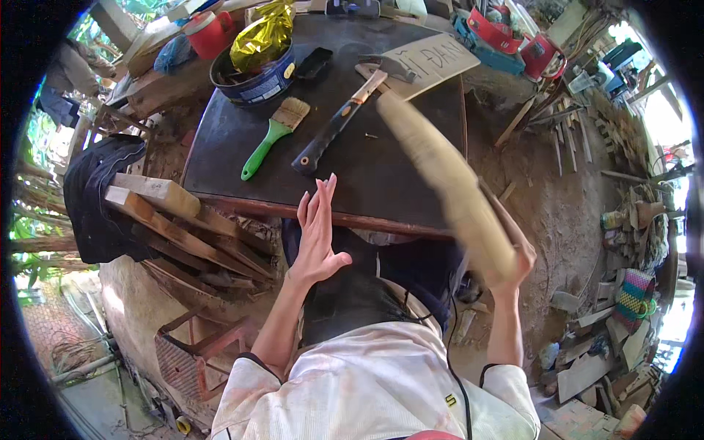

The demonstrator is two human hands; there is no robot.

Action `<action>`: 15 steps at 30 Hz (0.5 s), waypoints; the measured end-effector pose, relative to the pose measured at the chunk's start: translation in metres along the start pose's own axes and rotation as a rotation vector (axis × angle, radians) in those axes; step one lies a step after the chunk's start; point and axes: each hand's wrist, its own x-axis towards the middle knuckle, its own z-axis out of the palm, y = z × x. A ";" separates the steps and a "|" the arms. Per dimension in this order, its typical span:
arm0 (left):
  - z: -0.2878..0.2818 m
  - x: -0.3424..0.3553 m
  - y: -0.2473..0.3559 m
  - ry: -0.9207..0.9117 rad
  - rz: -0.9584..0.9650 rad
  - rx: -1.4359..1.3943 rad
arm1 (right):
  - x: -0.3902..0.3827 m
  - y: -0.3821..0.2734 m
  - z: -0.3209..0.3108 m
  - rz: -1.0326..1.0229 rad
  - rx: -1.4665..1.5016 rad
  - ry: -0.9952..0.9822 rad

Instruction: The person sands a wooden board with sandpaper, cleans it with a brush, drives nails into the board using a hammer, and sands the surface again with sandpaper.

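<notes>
My right hand [517,260] grips the near end of a long, pale wooden piece [444,176], smeared by motion. The piece slants up and leftward over the dark table [381,191], its rounded far end close to a hammer [341,125]. My left hand [317,235] is raised at the table's front edge with fingers stretched and thumb apart, holding nothing. Beyond it lie the black-handled hammer and a paintbrush [275,139] with a green handle and pale bristles. A small nail [371,136] rests right of the hammer.
At the table's back left stands a blue tub [253,92] holding gold foil [264,37]. A pale board with handwriting [433,66] lies at the back right. Wooden beams [169,213] and a dark cloth [92,198] are on the left. Scrap wood [587,374] lies on the right.
</notes>
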 end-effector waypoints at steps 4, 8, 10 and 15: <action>-0.004 0.005 0.003 -0.036 -0.024 -0.065 | -0.015 -0.001 -0.002 0.343 0.056 0.180; 0.000 0.003 0.003 -0.031 -0.022 0.017 | -0.017 0.003 0.012 0.660 0.609 0.437; 0.002 0.004 0.004 -0.045 -0.021 0.024 | -0.023 0.007 0.014 0.762 0.751 0.479; 0.008 0.009 0.010 -0.047 -0.030 0.058 | -0.037 0.023 0.014 0.979 0.926 0.440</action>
